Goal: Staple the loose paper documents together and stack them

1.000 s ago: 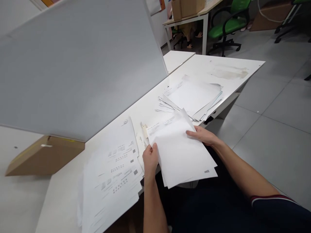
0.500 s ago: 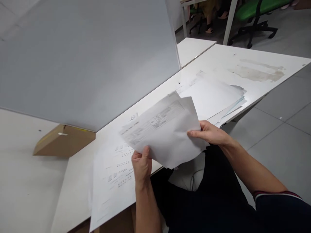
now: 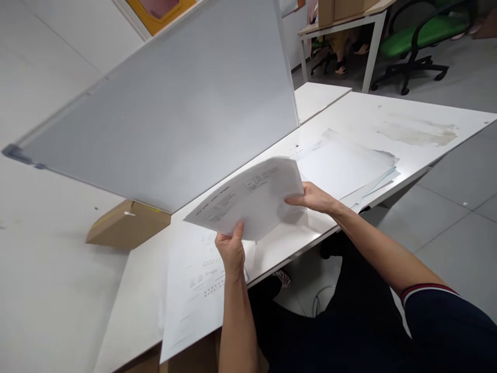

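Both hands hold printed paper sheets (image 3: pixel 248 191) above the white table, bowed upward along the far edge. My left hand (image 3: pixel 232 251) grips the near left edge, thumb on top. At the right edge, my right hand (image 3: pixel 316 198) pinches the paper with its thumb across the upper face. How many sheets are held I cannot tell. Under and left of my left hand lies a printed sheet (image 3: pixel 190 305) that overhangs the table's front edge. Right of the held paper rests a loose paper stack (image 3: pixel 341 163) with uneven edges.
A whiteboard (image 3: pixel 194 114) leans along the back of the white table (image 3: pixel 419 111), with a cardboard box (image 3: pixel 132 225) under its lower left part. Dried residue marks the table's right part. Beyond stand a green chair (image 3: pixel 423 41) and another desk, where a person's feet (image 3: pixel 340 67) show.
The held paper has become bowed and more level, and its near edge has lifted over the table. Both hands have moved with it, the right one leftward in view. The camera view has shifted.
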{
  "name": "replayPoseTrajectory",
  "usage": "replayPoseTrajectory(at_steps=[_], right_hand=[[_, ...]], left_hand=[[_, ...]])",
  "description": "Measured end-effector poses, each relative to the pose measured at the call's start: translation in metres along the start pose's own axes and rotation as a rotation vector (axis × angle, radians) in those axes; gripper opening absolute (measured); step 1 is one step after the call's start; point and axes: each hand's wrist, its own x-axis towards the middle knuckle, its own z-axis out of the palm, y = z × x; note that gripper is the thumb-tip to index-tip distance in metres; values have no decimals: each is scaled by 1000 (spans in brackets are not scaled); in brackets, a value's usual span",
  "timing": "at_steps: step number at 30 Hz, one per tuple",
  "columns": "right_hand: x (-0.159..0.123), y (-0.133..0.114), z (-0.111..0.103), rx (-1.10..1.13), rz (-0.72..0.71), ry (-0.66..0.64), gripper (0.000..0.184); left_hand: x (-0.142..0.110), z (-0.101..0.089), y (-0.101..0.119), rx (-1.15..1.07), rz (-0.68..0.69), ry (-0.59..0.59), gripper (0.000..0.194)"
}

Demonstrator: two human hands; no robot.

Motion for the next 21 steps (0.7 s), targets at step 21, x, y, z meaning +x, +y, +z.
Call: replayPoseTrajectory(at_steps=[21], right_hand=[[0,16,10,-190,38,36,36]], left_hand=[[5,-3,3,-88,22,-30,34]])
